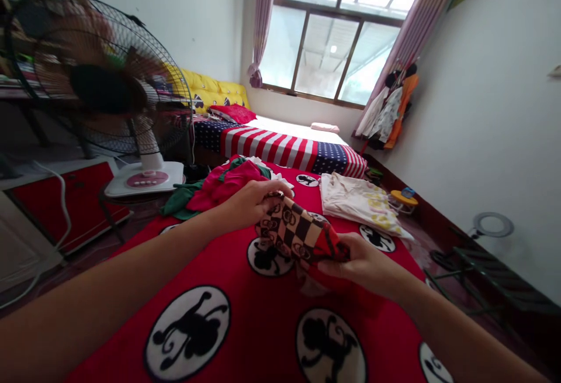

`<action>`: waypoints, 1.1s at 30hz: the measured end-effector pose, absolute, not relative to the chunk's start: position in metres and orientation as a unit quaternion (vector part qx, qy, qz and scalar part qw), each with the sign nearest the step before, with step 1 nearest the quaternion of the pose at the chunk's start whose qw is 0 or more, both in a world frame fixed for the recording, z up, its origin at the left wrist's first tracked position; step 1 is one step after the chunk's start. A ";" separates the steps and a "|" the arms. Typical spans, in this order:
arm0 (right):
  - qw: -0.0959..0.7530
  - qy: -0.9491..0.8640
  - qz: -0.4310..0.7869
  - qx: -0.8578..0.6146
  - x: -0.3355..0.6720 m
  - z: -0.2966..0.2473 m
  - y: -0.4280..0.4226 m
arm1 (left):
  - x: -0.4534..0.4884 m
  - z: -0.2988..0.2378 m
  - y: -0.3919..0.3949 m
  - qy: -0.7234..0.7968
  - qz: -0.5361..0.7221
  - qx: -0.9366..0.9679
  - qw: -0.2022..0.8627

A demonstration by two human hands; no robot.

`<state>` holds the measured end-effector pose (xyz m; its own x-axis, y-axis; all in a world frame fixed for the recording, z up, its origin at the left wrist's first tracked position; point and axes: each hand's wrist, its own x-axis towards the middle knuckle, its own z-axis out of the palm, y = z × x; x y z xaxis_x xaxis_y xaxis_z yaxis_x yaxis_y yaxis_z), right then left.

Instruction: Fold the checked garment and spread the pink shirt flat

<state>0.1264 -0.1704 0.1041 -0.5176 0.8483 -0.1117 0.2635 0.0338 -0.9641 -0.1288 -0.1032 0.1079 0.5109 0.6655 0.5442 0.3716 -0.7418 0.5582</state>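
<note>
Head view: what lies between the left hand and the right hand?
A brown-and-cream checkered cloth with red edge, held by the left hand and right hand, in the head view.

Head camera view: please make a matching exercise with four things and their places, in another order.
Things:
1. checkered cloth
2. cream printed garment
3. electric fan
4. yellow cushion

Places:
A. head of the far bed
B. standing left of the red blanket
C. between the left hand and right hand
D. lying flat on the red blanket

Pairs: 1-C, 2-D, 3-B, 4-A
</note>
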 end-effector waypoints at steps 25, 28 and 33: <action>0.478 -0.180 0.671 -0.538 0.208 -0.005 -0.206 | -0.049 0.035 -0.057 0.346 0.328 0.819 0.321; 0.506 -0.139 0.645 -0.556 0.219 -0.012 -0.218 | -0.061 0.011 -0.078 0.373 0.301 0.821 0.311; 0.537 -0.171 0.606 -0.561 0.216 0.002 -0.224 | -0.064 -0.001 -0.072 0.459 0.288 0.810 0.226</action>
<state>0.2163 -0.2240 0.0017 0.2070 0.8428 -0.4968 -0.4589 -0.3648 -0.8101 -0.0638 -0.0722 -0.0014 0.4134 0.8733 0.2579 0.6128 -0.4763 0.6306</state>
